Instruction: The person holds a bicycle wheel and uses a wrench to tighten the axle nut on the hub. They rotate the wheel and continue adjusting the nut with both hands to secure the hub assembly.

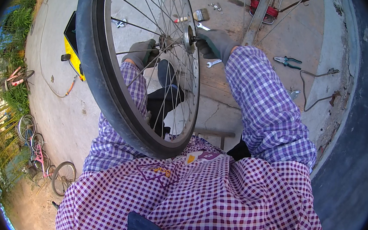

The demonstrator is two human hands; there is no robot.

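Note:
A bicycle wheel [104,89] stands upright and tilted before me, its tyre close to my apron. My left hand [140,53], in a grey glove, shows through the spokes, its fingers closed at the left end of the hub [166,44]. On the other side, my gloved right hand [213,43] has its fingers closed round the axle end, beside the round metal sprocket [189,39]. Its fingertips are partly hidden. One shoe [167,74] shows behind the spokes.
Near the right hand lie a paintbrush [200,15] and a spanner [214,63]. Pliers [288,61] and a bent rod [305,89] lie to the right. A yellow-and-black box [74,58] stands left. Part of a bicycle frame [260,15] is at the far side; more bicycles [39,149] are far left.

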